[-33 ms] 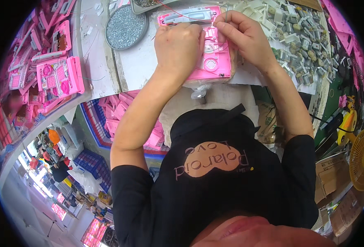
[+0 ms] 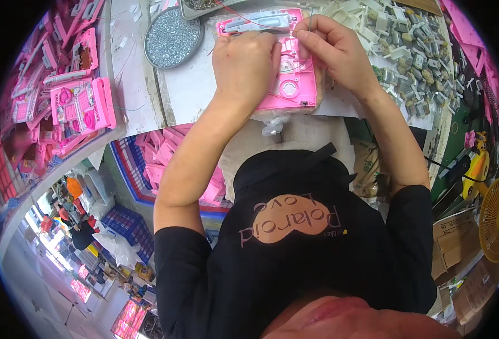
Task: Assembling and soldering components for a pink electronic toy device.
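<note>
A pink plastic casing [image 2: 290, 101] lies on the table in front of me, its inner side up, with round openings and a long light-grey part [image 2: 258, 22] along its far edge. My left hand [image 2: 244, 65] is closed over the left half of the casing, its fingers curled; whatever they grip is hidden. At the far right corner my right hand [image 2: 337, 53] pinches a thin wire between thumb and forefinger. A red wire [image 2: 244, 16] runs over the grey part. Under the casing shows a clear plastic-wrapped pad [image 2: 272, 121].
Left of the casing stands a round dark-rimmed tray [image 2: 173, 37] of small metal screws, beside another metal tray [image 2: 198, 5]. Grey and white small parts [image 2: 419, 62] are heaped at right. Pink casings [image 2: 83, 107] pile up at far left, and more fill a blue crate [image 2: 131, 169] below the table.
</note>
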`<control>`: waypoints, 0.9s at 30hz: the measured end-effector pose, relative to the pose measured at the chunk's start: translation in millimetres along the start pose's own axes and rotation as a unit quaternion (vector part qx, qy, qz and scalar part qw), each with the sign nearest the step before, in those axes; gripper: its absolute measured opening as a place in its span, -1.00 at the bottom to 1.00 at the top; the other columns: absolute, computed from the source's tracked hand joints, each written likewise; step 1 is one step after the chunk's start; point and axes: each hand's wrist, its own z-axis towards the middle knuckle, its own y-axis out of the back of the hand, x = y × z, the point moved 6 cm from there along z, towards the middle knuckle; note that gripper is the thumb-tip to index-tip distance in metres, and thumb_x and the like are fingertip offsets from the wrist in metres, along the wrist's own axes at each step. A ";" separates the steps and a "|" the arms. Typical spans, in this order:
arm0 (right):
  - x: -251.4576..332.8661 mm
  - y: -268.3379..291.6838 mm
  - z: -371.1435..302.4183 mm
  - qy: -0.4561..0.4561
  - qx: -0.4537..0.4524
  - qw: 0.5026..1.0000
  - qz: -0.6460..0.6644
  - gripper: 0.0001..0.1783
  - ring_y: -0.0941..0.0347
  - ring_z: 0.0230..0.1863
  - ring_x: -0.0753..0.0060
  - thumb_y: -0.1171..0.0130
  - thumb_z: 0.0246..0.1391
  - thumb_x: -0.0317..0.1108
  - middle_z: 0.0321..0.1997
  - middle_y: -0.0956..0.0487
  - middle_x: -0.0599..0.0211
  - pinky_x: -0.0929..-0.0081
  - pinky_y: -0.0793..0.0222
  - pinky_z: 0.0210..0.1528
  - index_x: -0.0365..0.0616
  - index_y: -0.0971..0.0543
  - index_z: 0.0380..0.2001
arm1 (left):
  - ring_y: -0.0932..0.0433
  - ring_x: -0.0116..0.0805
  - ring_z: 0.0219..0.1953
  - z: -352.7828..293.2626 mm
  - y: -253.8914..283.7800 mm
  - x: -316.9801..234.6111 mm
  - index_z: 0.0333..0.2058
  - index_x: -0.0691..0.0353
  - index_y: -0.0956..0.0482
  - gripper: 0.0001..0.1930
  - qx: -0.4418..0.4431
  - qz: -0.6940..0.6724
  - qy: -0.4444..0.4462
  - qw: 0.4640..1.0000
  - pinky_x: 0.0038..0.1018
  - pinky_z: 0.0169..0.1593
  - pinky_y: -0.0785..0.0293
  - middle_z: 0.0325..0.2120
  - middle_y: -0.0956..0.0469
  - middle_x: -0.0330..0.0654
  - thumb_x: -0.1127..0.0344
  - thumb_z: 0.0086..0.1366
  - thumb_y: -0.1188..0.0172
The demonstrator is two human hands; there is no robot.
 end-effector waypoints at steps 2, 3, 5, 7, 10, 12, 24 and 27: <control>-0.7 -0.4 -0.3 -0.014 0.002 1.000 -0.004 -0.81 -0.31 -0.47 0.85 -0.12 0.41 -0.24 -0.45 -0.54 0.60 0.77 -0.18 -0.45 -0.12 -0.58 -0.17 | -0.68 -0.14 -0.39 -3.4 -1.7 4.5 -0.37 0.18 -0.75 -0.88 -0.017 -0.051 0.025 0.998 -0.26 -0.26 -0.52 -0.47 -0.70 -0.13 0.28 0.20 -0.35; -1.1 -0.4 -0.3 -0.020 0.004 1.000 -0.005 -0.81 -0.31 -0.47 0.85 -0.12 0.41 -0.24 -0.45 -0.54 0.60 0.77 -0.18 -0.45 -0.12 -0.58 -0.16 | -0.68 -0.14 -0.38 -4.7 -1.9 6.3 -0.39 0.17 -0.74 -0.89 -0.022 -0.070 0.036 0.997 -0.24 -0.24 -0.50 -0.47 -0.70 -0.14 0.29 0.21 -0.33; -1.7 0.6 0.3 -0.017 0.008 1.000 -0.009 -0.81 -0.31 -0.46 0.85 -0.13 0.41 -0.23 -0.45 -0.54 0.59 0.76 -0.18 -0.45 -0.12 -0.58 -0.16 | -0.68 -0.15 -0.37 -5.7 -2.5 8.6 -0.41 0.15 -0.74 -0.89 -0.024 -0.092 0.052 0.994 -0.21 -0.22 -0.47 -0.47 -0.70 -0.15 0.28 0.22 -0.30; -2.1 0.4 0.1 -0.013 0.008 1.000 -0.005 -0.81 -0.32 -0.45 0.85 -0.13 0.41 -0.23 -0.44 -0.54 0.59 0.76 -0.18 -0.45 -0.13 -0.58 -0.15 | -0.68 -0.14 -0.37 -6.1 -3.5 9.9 -0.41 0.15 -0.74 -0.88 -0.018 -0.099 0.061 0.993 -0.20 -0.23 -0.47 -0.46 -0.70 -0.14 0.28 0.23 -0.30; -2.0 -1.4 -0.5 -0.015 0.006 1.000 0.013 -0.80 -0.32 -0.44 0.84 -0.13 0.41 -0.24 -0.44 -0.54 0.58 0.76 -0.18 -0.45 -0.14 -0.58 -0.14 | -0.69 -0.12 -0.40 -1.0 0.2 1.2 -0.35 0.19 -0.73 -0.90 -0.003 -0.032 0.022 0.999 -0.28 -0.30 -0.55 -0.44 -0.69 -0.10 0.32 0.19 -0.34; -3.7 -1.8 -1.0 -0.029 0.011 0.999 0.027 -0.80 -0.33 -0.44 0.83 -0.13 0.41 -0.25 -0.43 -0.54 0.57 0.76 -0.19 -0.43 -0.15 -0.58 -0.13 | -0.69 -0.13 -0.40 2.3 0.4 -6.7 -0.40 0.17 -0.70 -0.93 0.014 0.036 -0.015 0.999 -0.26 -0.31 -0.54 -0.47 -0.68 -0.11 0.34 0.16 -0.32; -10.6 0.9 1.2 -0.023 0.027 0.998 0.042 -0.79 -0.31 -0.45 0.84 -0.10 0.43 -0.28 -0.37 -0.55 0.55 0.79 -0.16 -0.45 -0.19 -0.58 -0.07 | -0.69 -0.08 -0.41 21.6 -4.8 -14.0 -0.43 0.12 -0.71 -0.90 0.133 0.120 -0.071 0.981 -0.23 -0.30 -0.56 -0.50 -0.67 -0.13 0.32 0.15 -0.23; -4.8 2.0 -4.0 -0.017 -0.022 0.994 0.109 -0.80 -0.29 -0.47 0.82 -0.10 0.42 -0.29 -0.38 -0.54 0.54 0.80 -0.15 -0.47 -0.17 -0.56 -0.07 | -0.69 -0.01 -0.34 13.7 2.2 -2.5 -0.27 0.10 -0.75 -0.84 0.174 0.063 -0.034 0.982 -0.21 -0.26 -0.60 -0.41 -0.69 -0.13 0.27 0.27 -0.22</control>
